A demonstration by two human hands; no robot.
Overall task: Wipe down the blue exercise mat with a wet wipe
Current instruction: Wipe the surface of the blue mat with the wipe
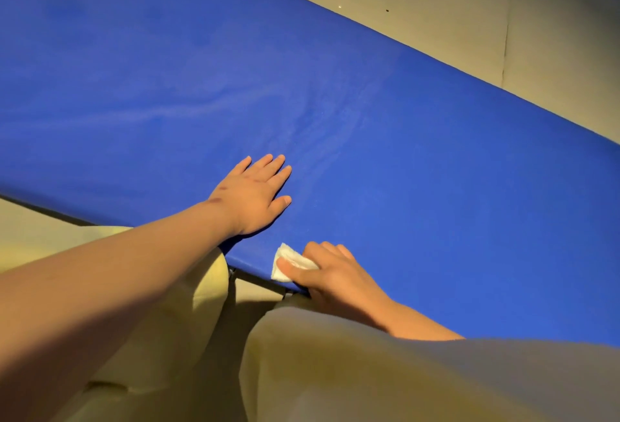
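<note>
The blue exercise mat [335, 92] runs diagonally across the head view, with faint wet streaks near its middle. My left hand [255, 195] lies flat on the mat with fingers straight, close to the near edge. My right hand [332, 277] holds a folded white wet wipe [288, 262] under its fingers and thumb, pressed on the mat right at the near edge. The wipe's right part is hidden under my fingers.
Pale tiled floor [503, 19] shows beyond the mat's far edge and at the left. My knees in light trousers [369, 371] fill the bottom of the view, touching the mat's near edge.
</note>
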